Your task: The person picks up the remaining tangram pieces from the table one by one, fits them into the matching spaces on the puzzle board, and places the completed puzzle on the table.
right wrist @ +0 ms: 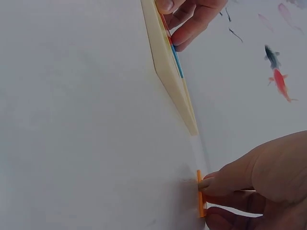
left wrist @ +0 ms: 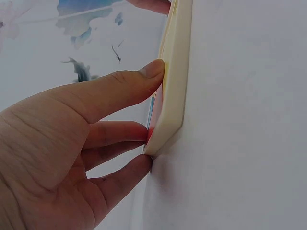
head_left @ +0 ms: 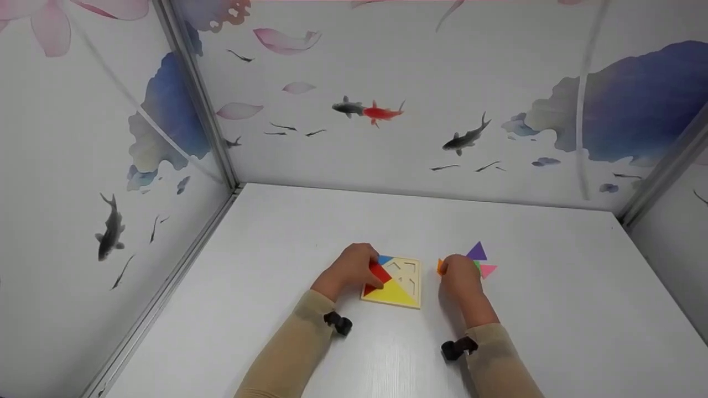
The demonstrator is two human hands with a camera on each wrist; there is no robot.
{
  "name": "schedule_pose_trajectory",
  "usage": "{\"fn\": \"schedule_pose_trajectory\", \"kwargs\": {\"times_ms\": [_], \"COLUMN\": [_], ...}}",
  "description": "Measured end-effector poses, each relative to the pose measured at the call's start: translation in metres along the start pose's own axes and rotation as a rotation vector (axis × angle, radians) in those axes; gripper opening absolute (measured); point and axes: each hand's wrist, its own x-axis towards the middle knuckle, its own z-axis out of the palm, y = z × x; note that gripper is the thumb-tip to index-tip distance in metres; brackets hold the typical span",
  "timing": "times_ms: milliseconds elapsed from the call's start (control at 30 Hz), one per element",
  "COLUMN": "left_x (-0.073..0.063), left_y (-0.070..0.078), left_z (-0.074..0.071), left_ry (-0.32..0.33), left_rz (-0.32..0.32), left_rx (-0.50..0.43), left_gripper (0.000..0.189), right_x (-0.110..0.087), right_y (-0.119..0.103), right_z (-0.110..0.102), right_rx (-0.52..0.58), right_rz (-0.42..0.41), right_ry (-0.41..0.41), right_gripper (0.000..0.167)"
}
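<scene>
A square wooden tangram board (head_left: pixel 418 284) lies on the table. In it sit a large red triangle (head_left: pixel 381 272), a large yellow triangle (head_left: pixel 394 294) and a blue piece (head_left: pixel 385 259). My left hand (head_left: pixel 354 267) grips the board's left side, thumb over the red and yellow pieces and fingertips at the far left edge. To the board's right, my right hand (head_left: pixel 462 278) pinches an orange tangram piece (right wrist: pixel 201 194) close over the table. Around that hand lie a purple triangle (head_left: pixel 478 252), a pink triangle (head_left: pixel 488 270) and a green piece (head_left: pixel 477 266), partly hidden by the fingers.
The white table (head_left: pixel 265 249) is bounded by white panels (head_left: pixel 387 160) painted with fish and petals at the back and sides. Metal posts (head_left: pixel 202 99) stand at the corners. A black wrist camera (head_left: pixel 338 323) is strapped over the left sleeve, another (head_left: pixel 459 349) over the right.
</scene>
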Motion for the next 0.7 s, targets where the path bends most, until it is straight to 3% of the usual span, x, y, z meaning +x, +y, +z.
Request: {"fn": "schedule_pose_trajectory", "kwargs": {"times_ms": [333,567,700], "left_x": [0.0007,0.0019,0.0022], "left_y": [-0.002,-0.0057,-0.0042], "left_z": [0.0003,0.0024,0.0016], "left_ry": [0.006,0.022,0.019], "left_rz": [0.013,0.061,0.051], "left_rx": [0.006,0.068,0.057], "left_gripper": [0.056,0.052,0.055], "right_x": [-0.0007,-0.0016,-0.0023], "right_y": [-0.0057,-0.0081,-0.0097], "right_z": [-0.0035,-0.0024,-0.0028], "right_rx": [-0.058,-0.165,-0.174], "right_rz": [0.035,-0.003,0.018], "right_ry": [0.008,0.055,0.045], "right_gripper": [0.019,0.012,0.016]}}
